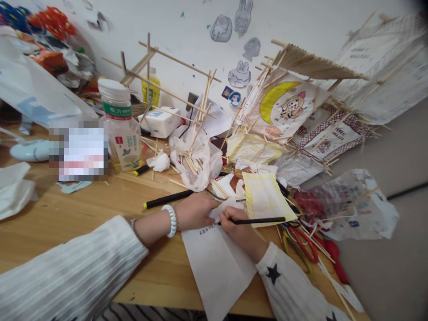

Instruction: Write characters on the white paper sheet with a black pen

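Paper on the table, between two hands

The paper (pixel 217 263) lies on the table (pixel 83 209); bottle (pixel 121 127) behind left, scissors (pixel 302 245) right.

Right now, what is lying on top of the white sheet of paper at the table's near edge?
On the white sheet of paper rest the left hand, pressing its top edge, and the right hand, gripping a black pen. Some printed text shows; the hands cover the rest.

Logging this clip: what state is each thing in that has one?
Left hand: flat, pressing the paper.
Right hand: gripping the black pen.
Black pen: held, tip on paper.
White paper: flat, overhanging the table edge.
Bottle: upright, capped.
Red scissors: lying on the table.
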A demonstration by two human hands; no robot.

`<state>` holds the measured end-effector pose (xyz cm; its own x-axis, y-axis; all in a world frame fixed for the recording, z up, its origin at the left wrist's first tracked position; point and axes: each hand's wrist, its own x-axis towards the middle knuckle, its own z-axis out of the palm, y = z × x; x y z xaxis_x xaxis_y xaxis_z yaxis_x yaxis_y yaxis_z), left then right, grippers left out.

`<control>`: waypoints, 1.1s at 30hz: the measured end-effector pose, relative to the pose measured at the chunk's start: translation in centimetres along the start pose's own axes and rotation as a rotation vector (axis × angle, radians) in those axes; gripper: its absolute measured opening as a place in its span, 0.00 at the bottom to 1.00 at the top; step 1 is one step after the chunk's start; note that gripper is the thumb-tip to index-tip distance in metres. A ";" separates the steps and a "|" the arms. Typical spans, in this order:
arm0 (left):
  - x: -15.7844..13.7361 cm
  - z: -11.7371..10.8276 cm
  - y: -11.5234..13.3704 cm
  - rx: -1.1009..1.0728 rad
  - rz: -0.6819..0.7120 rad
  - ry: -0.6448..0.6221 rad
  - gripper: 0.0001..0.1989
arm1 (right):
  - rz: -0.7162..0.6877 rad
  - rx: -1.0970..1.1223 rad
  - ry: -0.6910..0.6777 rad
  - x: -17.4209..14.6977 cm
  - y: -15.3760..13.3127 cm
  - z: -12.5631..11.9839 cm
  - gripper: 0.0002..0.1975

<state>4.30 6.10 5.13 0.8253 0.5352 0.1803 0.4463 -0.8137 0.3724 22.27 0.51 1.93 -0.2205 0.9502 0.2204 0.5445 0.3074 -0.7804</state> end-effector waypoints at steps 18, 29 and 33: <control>0.0 0.2 -0.1 -0.007 0.019 0.000 0.08 | -0.009 -0.003 0.003 0.0 0.0 0.0 0.17; 0.1 0.3 -0.3 0.001 0.020 0.015 0.07 | -0.017 0.002 0.000 -0.1 -0.1 -0.2 0.17; 0.1 0.3 -0.2 -0.008 0.029 0.028 0.07 | -0.019 0.015 -0.013 0.0 -0.3 -0.2 0.17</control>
<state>4.36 6.22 4.84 0.8278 0.5174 0.2168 0.4191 -0.8272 0.3743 22.22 0.40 2.29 -0.2411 0.9434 0.2277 0.5282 0.3244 -0.7847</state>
